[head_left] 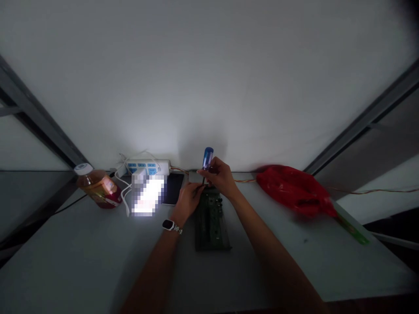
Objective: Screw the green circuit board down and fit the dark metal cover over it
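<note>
two hands work over one green circuit board (214,224) lying on one table (88,257): the right hand (221,176) pinches one blue-handled screwdriver (207,158), held nearly upright above the board's far end, while the left hand (188,199) is at that end's left corner, its fingers too dim to tell whether pinching. around them are one bottle (98,187), one power strip (165,167) and one red bag (288,189).

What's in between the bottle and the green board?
In the head view: a white cable, a blurred bright patch, a dark flat slab and the left hand, with a power strip farther back.
</note>
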The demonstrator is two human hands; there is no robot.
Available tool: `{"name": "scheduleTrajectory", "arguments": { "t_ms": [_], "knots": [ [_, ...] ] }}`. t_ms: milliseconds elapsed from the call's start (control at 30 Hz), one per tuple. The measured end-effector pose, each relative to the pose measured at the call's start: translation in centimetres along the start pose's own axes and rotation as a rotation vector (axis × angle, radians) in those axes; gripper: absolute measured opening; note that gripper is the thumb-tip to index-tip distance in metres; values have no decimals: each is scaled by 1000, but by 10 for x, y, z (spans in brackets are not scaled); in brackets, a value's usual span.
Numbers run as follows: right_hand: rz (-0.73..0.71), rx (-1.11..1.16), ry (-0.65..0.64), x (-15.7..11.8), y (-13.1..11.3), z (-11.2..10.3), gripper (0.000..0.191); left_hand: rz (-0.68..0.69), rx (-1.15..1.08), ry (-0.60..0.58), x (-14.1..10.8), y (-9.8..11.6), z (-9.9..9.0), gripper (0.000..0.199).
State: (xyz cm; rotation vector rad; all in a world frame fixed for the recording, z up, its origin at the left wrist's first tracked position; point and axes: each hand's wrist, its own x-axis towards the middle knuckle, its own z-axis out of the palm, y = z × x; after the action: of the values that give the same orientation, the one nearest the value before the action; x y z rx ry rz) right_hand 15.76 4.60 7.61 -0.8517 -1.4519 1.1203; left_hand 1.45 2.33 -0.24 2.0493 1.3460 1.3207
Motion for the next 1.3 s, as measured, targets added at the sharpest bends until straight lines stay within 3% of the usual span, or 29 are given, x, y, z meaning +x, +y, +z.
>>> {"name": "scheduleTrajectory", "arguments": {
  "t_ms": [100, 200, 233, 300, 600, 767, 867, 967, 1033, 1300],
  "knots": [
    [-12, 11, 0, 3, 4, -2, 43, 83, 36, 130, -9, 9, -1, 11],
    [-21, 26, 3, 5, 7, -5, 45, 168, -60, -126, -19, 18, 3, 23],
    [-20, 23, 7, 5, 7, -5, 45, 153, -96, -240, -22, 19, 5, 26],
    [-18, -2, 21, 4, 7, -4, 46, 104, -148, -359, -25, 19, 10, 30],
    [-100, -221, 262, -6, 6, 14, 44, 33, -76, -324, -24, 20, 18, 30],
    [-77, -197, 285, -11, 12, 17, 37, 65, -75, -347, -24, 24, 13, 26],
    [-77, -286, 222, -13, 15, 9, 33, 101, -103, -375, -25, 32, 11, 26],
    [-73, -476, 65, -15, 17, -1, 24, 98, -80, -439, -25, 42, 12, 27],
    [-87, -571, -12, -16, 17, -6, 31, 91, -42, -481, -25, 46, 14, 26],
    [-167, -530, -42, -15, -1, 5, 49, 72, 61, -511, -26, 43, 16, 19]
  ]
}}
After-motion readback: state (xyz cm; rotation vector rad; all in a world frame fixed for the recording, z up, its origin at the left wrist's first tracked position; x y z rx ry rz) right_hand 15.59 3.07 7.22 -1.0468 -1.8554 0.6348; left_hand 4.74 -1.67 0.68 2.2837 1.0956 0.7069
